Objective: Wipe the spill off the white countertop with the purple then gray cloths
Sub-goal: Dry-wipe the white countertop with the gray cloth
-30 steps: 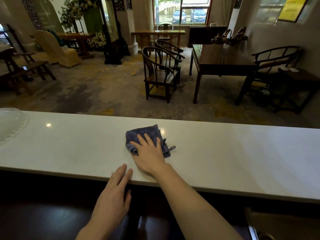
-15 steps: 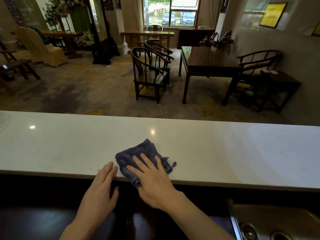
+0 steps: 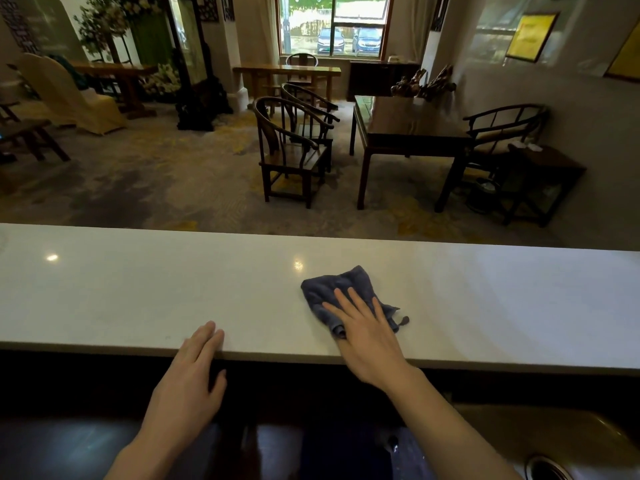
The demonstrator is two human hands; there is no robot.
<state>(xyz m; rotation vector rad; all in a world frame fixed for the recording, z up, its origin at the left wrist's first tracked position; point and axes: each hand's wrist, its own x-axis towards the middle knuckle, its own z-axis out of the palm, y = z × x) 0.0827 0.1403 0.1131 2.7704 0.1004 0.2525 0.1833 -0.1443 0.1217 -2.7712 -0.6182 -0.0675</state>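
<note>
A crumpled dark purple-grey cloth [image 3: 334, 287] lies on the white countertop [image 3: 138, 296], right of centre near the front edge. My right hand [image 3: 363, 327] lies flat on the cloth's near half, fingers spread, pressing it down. My left hand [image 3: 188, 379] rests on the counter's front edge further left, fingers together and extended, holding nothing. No spill shows on the surface. No second cloth is in view.
A sink with a drain [image 3: 547, 469] sits below the counter at the bottom right. Beyond the counter stand dark wooden chairs [image 3: 294, 150] and a dark table [image 3: 408, 129] on a carpeted floor.
My right hand has slid the cloth to the right along the counter and slightly away from the front edge. My left hand stays on the edge.
</note>
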